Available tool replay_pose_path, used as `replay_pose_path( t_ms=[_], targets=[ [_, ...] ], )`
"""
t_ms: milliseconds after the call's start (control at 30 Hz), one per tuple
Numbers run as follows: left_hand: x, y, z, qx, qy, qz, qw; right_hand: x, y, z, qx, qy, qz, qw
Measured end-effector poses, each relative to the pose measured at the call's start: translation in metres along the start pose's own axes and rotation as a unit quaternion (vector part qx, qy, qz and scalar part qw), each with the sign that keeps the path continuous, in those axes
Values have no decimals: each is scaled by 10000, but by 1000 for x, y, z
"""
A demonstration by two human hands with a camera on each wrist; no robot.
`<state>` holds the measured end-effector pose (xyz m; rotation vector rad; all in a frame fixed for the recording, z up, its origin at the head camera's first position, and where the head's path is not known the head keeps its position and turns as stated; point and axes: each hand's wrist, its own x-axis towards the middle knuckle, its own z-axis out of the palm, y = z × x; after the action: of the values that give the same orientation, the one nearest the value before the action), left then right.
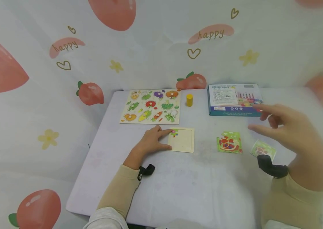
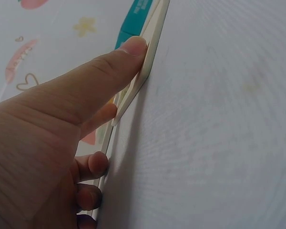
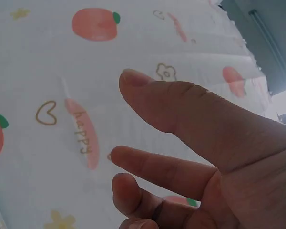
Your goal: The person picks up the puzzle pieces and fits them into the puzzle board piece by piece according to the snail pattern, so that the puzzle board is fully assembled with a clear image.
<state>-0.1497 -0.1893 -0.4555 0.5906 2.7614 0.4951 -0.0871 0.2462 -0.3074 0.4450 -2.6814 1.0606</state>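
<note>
In the head view, my left hand [image 1: 150, 143] grips the left side of a small wooden puzzle tray [image 1: 185, 143]. Its index finger reaches onto a colourful puzzle piece [image 1: 174, 132] in the tray's upper left corner, and the thumb is at the lower left edge. From the left wrist, the thumb [image 2: 100, 81] shows against the tray's rim [image 2: 155, 43]. My right hand [image 1: 290, 127] hovers above the table's right side, thumb and index finger apart with nothing between them. Green puzzle pieces with a snail picture [image 1: 229, 143] lie left of it; a similar green picture [image 1: 261, 149] is partly hidden by the wrist camera.
A wooden vegetable peg puzzle [image 1: 151, 106] lies at the back left. Beside it stands a yellow cylinder [image 1: 189, 100]. The teal-edged box [image 1: 233, 100] sits at the back right, overlapped by the right fingers. A fruit-print cloth [image 1: 150, 47] hangs behind the table.
</note>
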Motion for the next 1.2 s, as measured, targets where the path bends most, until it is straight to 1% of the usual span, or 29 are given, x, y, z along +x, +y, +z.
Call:
replay_pose_path(
  t_ms=[100, 167, 267, 400, 567, 767, 867, 967, 1100, 1200],
  targets=[
    [1, -1, 1, 34, -14, -19, 10000, 4, 11, 1, 81, -323, 336, 9989],
    [1, -1, 1, 39, -15, -27, 10000, 6, 18, 3, 94, -514, 490, 9974],
    [2, -2, 2, 23, -10, -25, 10000, 10, 29, 7, 24, -773, 652, 9949],
    [2, -2, 2, -19, 29, -16, 10000, 16, 43, 11, -93, -1177, 886, 9890],
    [2, -3, 3, 19, 88, 2, 10000, 23, 59, 19, -125, -1649, 1038, 9808],
    [3, -3, 3, 11, 77, 35, 10000, 28, 76, 32, 38, -1966, 1147, 9737],
    [2, -3, 2, -24, 75, 14, 10000, 30, 85, 40, 245, -2035, 1108, 9725],
    [2, -3, 2, -40, 84, 0, 10000, 31, 95, 47, 511, -2127, 1172, 9687],
    [2, -2, 2, -39, 86, -7, 10000, 32, 105, 56, 763, -2346, 1492, 9575],
    [1, -2, 1, -50, 113, 27, 9999, 34, 110, 62, 900, -2510, 1613, 9502]
  ],
)
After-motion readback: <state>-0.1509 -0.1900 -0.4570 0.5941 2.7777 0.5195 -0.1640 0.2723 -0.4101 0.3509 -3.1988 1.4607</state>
